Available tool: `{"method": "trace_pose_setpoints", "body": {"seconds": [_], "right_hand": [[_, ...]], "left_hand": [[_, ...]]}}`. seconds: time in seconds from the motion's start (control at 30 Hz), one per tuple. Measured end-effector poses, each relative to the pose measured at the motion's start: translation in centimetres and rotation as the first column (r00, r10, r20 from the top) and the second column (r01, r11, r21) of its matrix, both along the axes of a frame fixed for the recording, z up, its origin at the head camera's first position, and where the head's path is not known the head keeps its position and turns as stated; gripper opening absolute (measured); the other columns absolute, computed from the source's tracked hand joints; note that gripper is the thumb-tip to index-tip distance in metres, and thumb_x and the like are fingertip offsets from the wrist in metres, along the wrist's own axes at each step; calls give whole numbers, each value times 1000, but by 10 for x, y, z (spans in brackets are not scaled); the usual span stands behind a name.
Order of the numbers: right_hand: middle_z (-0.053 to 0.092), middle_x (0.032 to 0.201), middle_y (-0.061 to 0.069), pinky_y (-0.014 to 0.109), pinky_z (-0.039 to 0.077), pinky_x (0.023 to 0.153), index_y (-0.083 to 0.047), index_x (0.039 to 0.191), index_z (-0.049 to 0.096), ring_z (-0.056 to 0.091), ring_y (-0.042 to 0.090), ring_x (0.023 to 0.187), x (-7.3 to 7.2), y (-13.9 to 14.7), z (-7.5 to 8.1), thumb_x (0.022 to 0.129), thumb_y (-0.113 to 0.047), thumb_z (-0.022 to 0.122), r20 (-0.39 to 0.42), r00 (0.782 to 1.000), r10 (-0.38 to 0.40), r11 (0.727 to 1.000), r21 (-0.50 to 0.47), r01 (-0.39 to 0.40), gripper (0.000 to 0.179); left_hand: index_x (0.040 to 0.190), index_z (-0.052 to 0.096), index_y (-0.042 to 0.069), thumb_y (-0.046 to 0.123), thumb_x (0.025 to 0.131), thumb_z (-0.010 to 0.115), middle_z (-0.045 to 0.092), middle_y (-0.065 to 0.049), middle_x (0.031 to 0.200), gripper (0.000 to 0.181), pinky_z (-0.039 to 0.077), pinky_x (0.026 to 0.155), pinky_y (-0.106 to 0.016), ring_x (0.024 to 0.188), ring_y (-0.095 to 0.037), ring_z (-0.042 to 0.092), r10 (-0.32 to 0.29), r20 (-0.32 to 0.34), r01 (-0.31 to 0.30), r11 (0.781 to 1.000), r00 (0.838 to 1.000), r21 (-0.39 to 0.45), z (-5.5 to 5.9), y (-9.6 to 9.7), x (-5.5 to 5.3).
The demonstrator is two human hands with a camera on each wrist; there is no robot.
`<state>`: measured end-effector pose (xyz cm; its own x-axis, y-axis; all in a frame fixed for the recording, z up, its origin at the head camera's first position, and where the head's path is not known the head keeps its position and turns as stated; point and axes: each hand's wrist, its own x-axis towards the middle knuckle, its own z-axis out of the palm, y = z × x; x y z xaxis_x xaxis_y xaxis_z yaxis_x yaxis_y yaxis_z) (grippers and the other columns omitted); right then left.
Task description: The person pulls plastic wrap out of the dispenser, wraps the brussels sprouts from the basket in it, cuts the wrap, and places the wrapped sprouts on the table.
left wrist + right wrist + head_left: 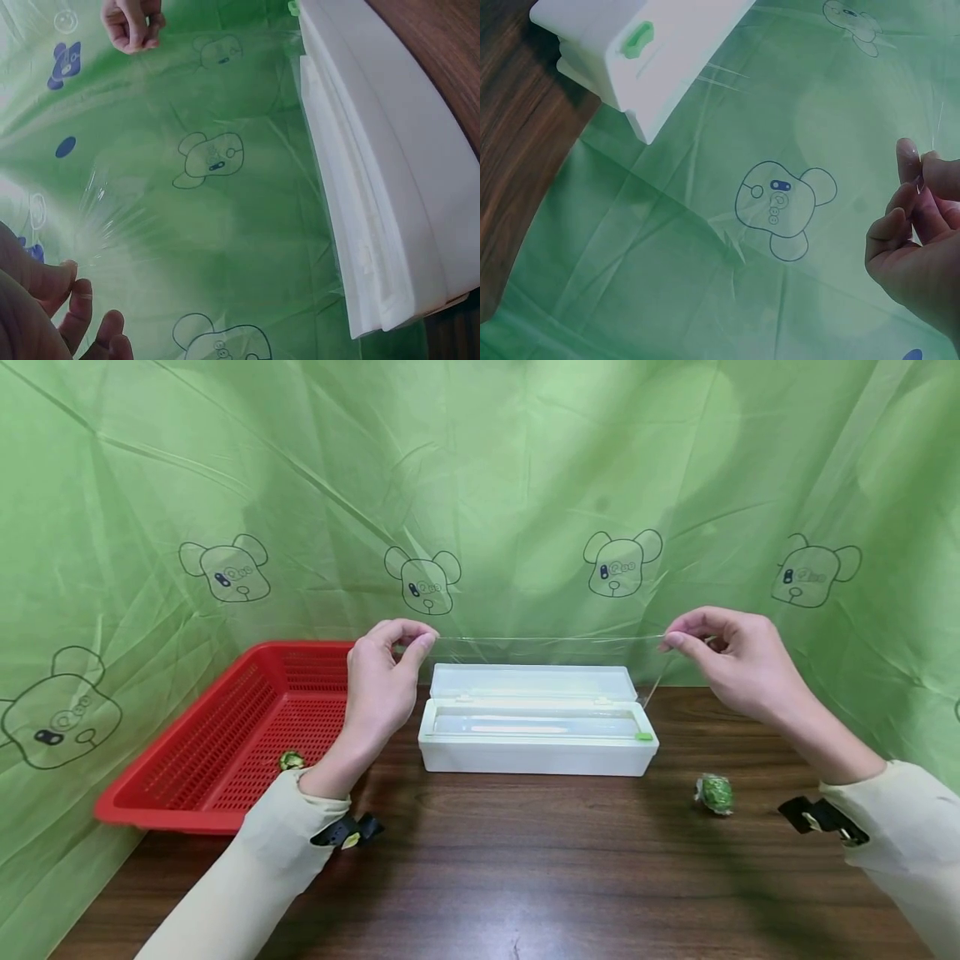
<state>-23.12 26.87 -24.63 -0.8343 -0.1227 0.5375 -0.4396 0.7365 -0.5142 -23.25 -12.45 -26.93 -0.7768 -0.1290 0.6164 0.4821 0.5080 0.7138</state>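
Observation:
A clear sheet of cling film (547, 638) is stretched level between both hands, above and behind a white cling film dispenser box (536, 757). My left hand (381, 681) pinches the film's left corner between thumb and index finger. At the opposite corner, my right hand (738, 656) pinches it in the same way. The box's lid (532, 682) is tilted back, and a green slider (643, 737) sits at the right end of its front edge. In the left wrist view the film (101, 206) shows as shiny creases near the left fingertips; its lower edge is hard to make out.
A red perforated basket (176, 820) stands on the left with a small green vegetable piece (291, 761) in it, partly behind the left arm. On the dark wooden table (525, 852), a film-wrapped green vegetable (717, 794) lies at the right. Green printed cloth (517, 485) hangs behind.

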Motion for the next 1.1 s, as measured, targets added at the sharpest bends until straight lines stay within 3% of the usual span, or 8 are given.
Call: {"method": "trace_pose_setpoints", "body": {"seconds": [0.57,0.8,1.1], "right_hand": [[72,86,-6,23,39,53,-14,105,78,52,14,65,21,1,5,102,-20,73,-35,999,-1,1000,-19,0,8],[67,77,-2,25,34,50,-15,102,79,45,11,60,36,2,4,100,-13,74,-78,997,2,1000,-26,-4,5],[63,73,-1,27,32,48,-17,101,78,43,9,56,58,3,-4,97,-6,76,-112,993,31,999,-32,-35,11]], "left_hand": [[103,79,9,12,101,72,72,2,101,8,44,75,-30,87,-13,57,-39,-37,39,999,999,14,6,-4,18],[103,79,8,10,101,72,72,1,101,7,45,72,-28,85,-14,59,-72,-35,74,996,997,41,7,-8,28],[100,79,9,8,101,72,72,0,98,7,44,72,-25,87,-13,58,-93,-50,94,996,994,9,3,-13,46]]}}
